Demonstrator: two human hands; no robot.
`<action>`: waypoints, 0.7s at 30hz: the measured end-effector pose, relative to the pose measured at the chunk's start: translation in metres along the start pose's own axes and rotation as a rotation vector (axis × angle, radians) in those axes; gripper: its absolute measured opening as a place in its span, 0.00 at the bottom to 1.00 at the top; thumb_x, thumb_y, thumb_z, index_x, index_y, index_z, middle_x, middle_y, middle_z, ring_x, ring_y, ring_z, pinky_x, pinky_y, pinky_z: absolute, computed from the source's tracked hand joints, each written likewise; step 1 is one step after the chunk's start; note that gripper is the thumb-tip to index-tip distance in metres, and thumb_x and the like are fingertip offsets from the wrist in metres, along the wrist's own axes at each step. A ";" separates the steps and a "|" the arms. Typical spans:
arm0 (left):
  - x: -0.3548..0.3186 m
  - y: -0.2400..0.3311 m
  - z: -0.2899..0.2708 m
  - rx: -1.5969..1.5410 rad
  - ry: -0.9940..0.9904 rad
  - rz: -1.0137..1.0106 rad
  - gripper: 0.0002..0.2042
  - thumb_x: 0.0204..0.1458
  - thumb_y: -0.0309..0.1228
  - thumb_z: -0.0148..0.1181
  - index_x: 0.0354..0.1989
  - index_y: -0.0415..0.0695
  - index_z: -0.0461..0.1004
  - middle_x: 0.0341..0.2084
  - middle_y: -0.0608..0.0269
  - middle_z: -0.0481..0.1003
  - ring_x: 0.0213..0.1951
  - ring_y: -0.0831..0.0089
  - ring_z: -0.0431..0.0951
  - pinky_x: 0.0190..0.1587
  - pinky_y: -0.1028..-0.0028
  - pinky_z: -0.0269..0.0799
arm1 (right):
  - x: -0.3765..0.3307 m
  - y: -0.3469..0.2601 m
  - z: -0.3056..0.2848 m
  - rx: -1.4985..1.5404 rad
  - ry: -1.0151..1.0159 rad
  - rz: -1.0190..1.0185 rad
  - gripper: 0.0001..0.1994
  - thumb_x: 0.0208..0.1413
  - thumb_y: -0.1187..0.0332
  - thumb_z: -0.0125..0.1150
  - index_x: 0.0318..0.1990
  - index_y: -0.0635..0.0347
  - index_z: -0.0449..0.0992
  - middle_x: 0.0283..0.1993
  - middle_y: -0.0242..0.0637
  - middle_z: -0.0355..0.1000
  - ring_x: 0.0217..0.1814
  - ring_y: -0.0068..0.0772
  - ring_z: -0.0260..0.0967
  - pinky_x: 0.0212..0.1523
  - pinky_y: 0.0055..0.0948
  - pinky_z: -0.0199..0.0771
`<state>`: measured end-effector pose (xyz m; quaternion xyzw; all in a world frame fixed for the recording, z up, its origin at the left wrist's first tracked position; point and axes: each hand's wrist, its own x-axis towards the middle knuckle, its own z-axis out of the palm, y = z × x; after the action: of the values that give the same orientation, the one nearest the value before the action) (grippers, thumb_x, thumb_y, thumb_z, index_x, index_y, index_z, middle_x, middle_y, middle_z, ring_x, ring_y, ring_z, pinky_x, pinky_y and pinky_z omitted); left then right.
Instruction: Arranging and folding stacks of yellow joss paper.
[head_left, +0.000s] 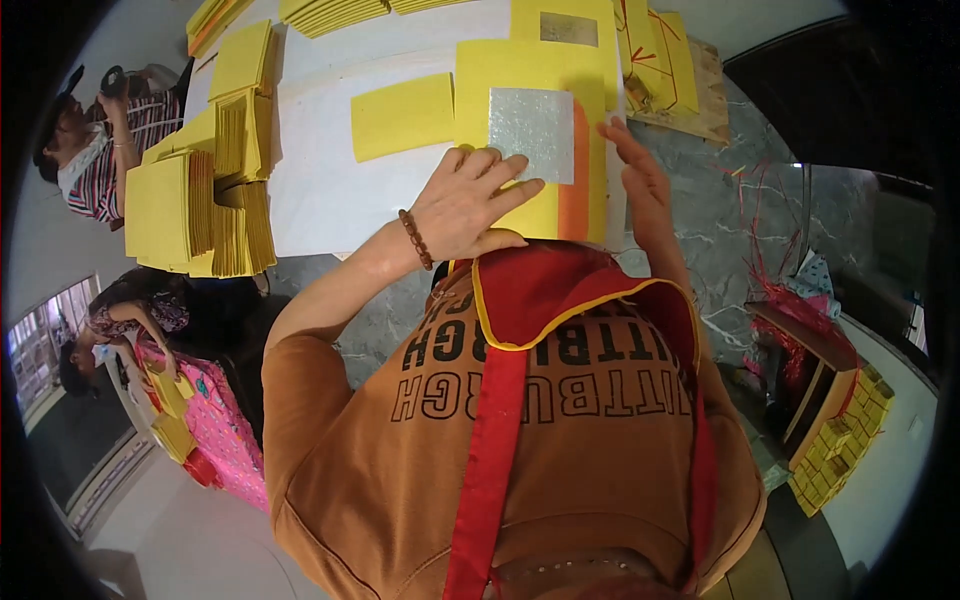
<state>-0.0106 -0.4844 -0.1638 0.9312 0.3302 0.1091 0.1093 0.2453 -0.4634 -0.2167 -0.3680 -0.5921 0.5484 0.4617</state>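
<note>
My left hand (470,205), with a brown bead bracelet on the wrist, lies flat with its fingers spread on a yellow paper sheet (530,75). The fingertips touch the lower edge of a silver foil square (530,130) in the sheet's middle. An orange strip (575,195) shows along the sheet's right side. My right hand (640,175) rests edge-on with straight fingers at the right edge of the same sheet. Neither hand grips anything. The sheet's near part is hidden behind my red-trimmed apron and brown shirt.
A loose yellow sheet (400,115) lies on the white table (320,195). Tall stacks of yellow paper (200,210) stand at the left. A wooden board with red-tied bundles (665,60) is at the back right. Two other people (95,150) (130,320) work at the left. A stool with red string (800,340) stands to the right.
</note>
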 end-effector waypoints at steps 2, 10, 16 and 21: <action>-0.003 0.002 0.003 0.002 0.037 -0.015 0.28 0.41 0.47 0.60 0.50 0.45 0.67 0.49 0.58 0.65 0.46 0.61 0.64 0.47 0.65 0.58 | -0.002 0.002 0.004 0.025 0.016 -0.024 0.22 0.56 0.65 0.46 0.58 0.62 0.62 0.62 0.37 0.58 0.71 0.35 0.38 0.67 0.37 0.34; -0.005 0.009 0.006 0.018 0.125 0.021 0.20 0.43 0.42 0.60 0.43 0.44 0.71 0.43 0.59 0.70 0.43 0.63 0.68 0.44 0.67 0.61 | -0.007 0.010 0.019 -0.047 -0.063 -0.063 0.23 0.57 0.61 0.45 0.58 0.61 0.62 0.61 0.39 0.59 0.72 0.36 0.36 0.67 0.35 0.32; -0.005 0.001 0.009 -0.364 0.205 0.003 0.08 0.46 0.30 0.59 0.33 0.40 0.74 0.27 0.58 0.73 0.31 0.64 0.71 0.33 0.71 0.66 | -0.010 0.008 0.011 0.179 -0.034 0.099 0.18 0.59 0.65 0.45 0.54 0.62 0.66 0.44 0.37 0.72 0.55 0.28 0.62 0.60 0.30 0.51; -0.003 0.000 0.003 -0.589 0.141 -0.234 0.06 0.49 0.28 0.56 0.30 0.38 0.75 0.24 0.55 0.74 0.29 0.59 0.74 0.33 0.69 0.70 | -0.007 0.006 0.013 0.086 0.025 0.101 0.16 0.61 0.66 0.42 0.53 0.62 0.67 0.37 0.34 0.74 0.46 0.23 0.66 0.54 0.25 0.58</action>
<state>-0.0124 -0.4871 -0.1675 0.8054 0.3960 0.2508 0.3629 0.2344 -0.4730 -0.2231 -0.3839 -0.5429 0.5915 0.4561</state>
